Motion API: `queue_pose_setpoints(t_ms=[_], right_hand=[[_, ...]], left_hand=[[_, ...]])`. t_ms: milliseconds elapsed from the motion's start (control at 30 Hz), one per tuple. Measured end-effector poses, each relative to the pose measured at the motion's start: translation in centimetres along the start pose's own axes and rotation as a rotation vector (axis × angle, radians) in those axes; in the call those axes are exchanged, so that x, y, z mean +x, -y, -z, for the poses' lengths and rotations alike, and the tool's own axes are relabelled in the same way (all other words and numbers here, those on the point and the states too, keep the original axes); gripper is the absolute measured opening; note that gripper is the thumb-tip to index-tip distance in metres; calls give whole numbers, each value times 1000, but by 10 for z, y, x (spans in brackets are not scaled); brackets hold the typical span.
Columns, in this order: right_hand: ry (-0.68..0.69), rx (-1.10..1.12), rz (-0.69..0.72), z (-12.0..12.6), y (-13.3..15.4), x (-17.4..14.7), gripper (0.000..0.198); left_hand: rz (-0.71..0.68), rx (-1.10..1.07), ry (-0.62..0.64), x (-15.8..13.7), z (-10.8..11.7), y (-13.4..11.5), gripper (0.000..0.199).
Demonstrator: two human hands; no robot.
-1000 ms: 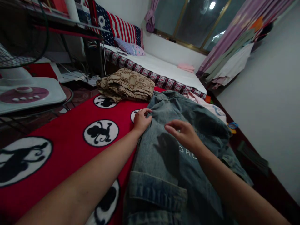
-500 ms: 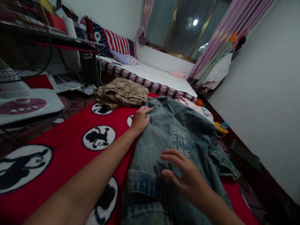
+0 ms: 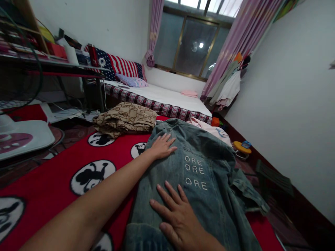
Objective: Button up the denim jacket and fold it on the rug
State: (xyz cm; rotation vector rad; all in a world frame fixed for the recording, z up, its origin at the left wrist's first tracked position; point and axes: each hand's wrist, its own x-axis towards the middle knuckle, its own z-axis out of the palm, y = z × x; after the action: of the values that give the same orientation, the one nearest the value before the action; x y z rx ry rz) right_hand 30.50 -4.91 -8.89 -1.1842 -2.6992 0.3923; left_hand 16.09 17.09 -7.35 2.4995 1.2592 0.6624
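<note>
A blue denim jacket lies spread on the red blanket, its back with white "ORE" lettering facing up. My left hand rests flat on the jacket's upper left part, fingers spread. Lower down, closer to me, my right hand lies palm down on the denim, also with its fingers apart. One sleeve is bent out at the right side. Neither hand holds anything.
Folded brown patterned cloth sits beyond my left hand. A pink garment lies past the jacket's collar. A yellow stool stands at the right, a cluttered desk at the left, and a bed below the window.
My left hand has flattened onto the denim. My right hand has come down onto the jacket, fingers spread, and the folded sleeve near it now lies along the left edge. The view has tilted up.
</note>
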Motion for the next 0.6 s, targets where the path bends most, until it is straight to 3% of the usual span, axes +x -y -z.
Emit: queue_pose_setpoints(t_ms=[133, 233, 333, 467, 600], right_hand=[[4, 25, 10, -5, -5, 0, 59], [20, 61, -29, -2, -1, 0, 58], [21, 94, -69, 5, 6, -1, 55], [20, 136, -94, 14, 11, -4, 54], [-35, 189, -89, 9, 9, -5, 52]], left_hand=[[206, 101, 128, 27, -14, 17, 68], [245, 163, 144, 36, -22, 23, 70], [263, 253, 131, 35, -24, 13, 65], [286, 385, 40, 9, -32, -11, 51], [85, 344, -73, -33, -42, -17, 56]])
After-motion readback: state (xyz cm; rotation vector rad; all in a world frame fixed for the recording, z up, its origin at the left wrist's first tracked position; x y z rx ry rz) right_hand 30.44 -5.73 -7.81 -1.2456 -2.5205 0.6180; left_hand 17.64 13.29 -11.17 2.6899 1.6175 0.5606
